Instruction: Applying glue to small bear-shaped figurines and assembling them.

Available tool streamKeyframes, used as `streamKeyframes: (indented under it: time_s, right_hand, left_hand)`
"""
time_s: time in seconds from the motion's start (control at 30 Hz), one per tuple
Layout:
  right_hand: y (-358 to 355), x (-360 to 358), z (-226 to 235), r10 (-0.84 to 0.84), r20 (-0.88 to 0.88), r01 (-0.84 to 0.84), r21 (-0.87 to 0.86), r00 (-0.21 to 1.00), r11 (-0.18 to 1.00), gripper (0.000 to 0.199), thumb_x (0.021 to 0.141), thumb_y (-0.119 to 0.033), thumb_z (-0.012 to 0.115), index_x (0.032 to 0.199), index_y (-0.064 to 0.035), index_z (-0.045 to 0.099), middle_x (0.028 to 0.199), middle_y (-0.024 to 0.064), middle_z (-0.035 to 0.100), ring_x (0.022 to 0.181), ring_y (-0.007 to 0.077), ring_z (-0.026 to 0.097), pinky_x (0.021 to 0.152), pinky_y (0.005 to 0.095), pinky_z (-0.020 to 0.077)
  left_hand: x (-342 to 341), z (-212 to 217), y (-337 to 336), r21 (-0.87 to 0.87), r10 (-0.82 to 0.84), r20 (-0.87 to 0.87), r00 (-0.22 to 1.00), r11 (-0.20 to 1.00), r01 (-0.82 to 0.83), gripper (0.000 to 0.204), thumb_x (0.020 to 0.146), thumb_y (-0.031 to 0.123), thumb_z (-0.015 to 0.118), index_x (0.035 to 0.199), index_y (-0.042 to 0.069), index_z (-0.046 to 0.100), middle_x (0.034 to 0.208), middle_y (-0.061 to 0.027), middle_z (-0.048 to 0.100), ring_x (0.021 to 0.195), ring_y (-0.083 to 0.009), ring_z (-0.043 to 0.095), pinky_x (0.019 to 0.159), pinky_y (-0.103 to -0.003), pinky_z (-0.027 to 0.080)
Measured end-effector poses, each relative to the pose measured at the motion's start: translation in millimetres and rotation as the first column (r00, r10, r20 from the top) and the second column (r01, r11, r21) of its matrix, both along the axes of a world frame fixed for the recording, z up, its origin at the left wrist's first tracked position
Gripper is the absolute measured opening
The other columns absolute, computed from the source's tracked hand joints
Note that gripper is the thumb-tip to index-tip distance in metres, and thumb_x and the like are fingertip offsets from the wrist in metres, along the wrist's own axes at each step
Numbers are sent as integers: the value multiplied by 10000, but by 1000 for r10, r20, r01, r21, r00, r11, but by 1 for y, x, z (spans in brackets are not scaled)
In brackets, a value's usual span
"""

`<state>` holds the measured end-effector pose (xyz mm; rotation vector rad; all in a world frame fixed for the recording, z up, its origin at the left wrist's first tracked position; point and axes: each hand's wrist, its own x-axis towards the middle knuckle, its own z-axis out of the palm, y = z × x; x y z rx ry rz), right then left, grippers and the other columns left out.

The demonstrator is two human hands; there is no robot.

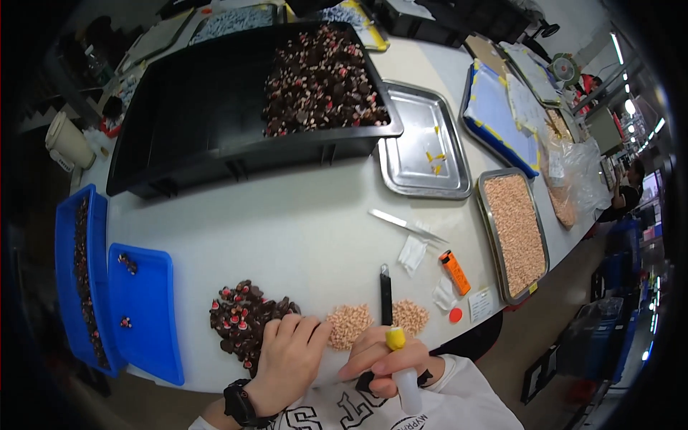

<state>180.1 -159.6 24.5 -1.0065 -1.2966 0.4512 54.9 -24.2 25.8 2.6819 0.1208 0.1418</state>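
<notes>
At the bottom centre, the right hand (383, 362) is curled round a white tube (406, 383) with a yellow tip (395, 338), gripping it with thumb and fingers closed on the barrel. Just left of it, the left hand (290, 355) lies palm down, fingers together, over the edge of a pile of dark parts (244, 319) with red spots; whether it pinches one I cannot tell. Between the hands and just above sit two heaps of tan pellets (350, 322), split by a black tool (386, 294).

The step looks like picking one dark part to treat with the tube. Next, the left fingers would need to single out one piece and bring it to the yellow tip.

At lower left are blue trays (147, 315); right of centre an orange lighter (455, 272); at far right a metal tray (487, 236) of pellets; at the top a black bin (208, 107).
</notes>
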Motion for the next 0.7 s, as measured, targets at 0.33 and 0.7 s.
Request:
streamKeyframes:
  time_s: [0.33,0.7]
  right_hand:
    - [8,-9,0,-24,-91,30,63,996,998,255,890,-273,541,989,-94,388,819,174,642,590,233,571,537,335,475]
    - [21,-20,-7,-293,-24,293,178,956,939,584,876,-582,346,1033,-44,511,678,117,634,665,225,567,525,296,472]
  left_hand:
    - [-3,-7,10,-133,43,65,997,990,-34,271,652,20,627,917,43,573,920,-70,522,806,-227,498,692,-325,391]
    - [-25,-4,15,-997,198,15,980,-67,29,285,754,-162,542,1028,-86,546,1083,-159,462,963,-220,573,854,-333,513]
